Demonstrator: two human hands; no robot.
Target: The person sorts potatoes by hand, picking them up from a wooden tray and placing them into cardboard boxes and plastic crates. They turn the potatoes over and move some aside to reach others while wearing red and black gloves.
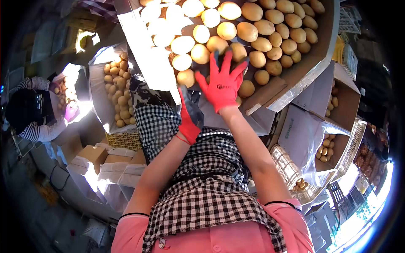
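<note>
My right hand (222,84), in a red work glove with dark fingertips, reaches palm down over the sorting tray (291,90). Its fingers are spread across tan, egg-shaped produce resembling potatoes (200,54), with fingertips right at a few pieces. Below the tray's near edge, my left hand (190,114) is held edge-on, fingers stretched upward. Its glove is red on the back and dark grey on the palm, with nothing in it. Many loose tan pieces (264,27) cover the tray, and strong sunlight bleaches those at its left.
A lined carton (97,90) of the same produce stands at left; beyond it, a person in striped sleeves (31,133) bends over another box. Open cartons (291,135) and a cream plastic crate (284,162) are at right. Small brown boxes (93,156) sit lower left.
</note>
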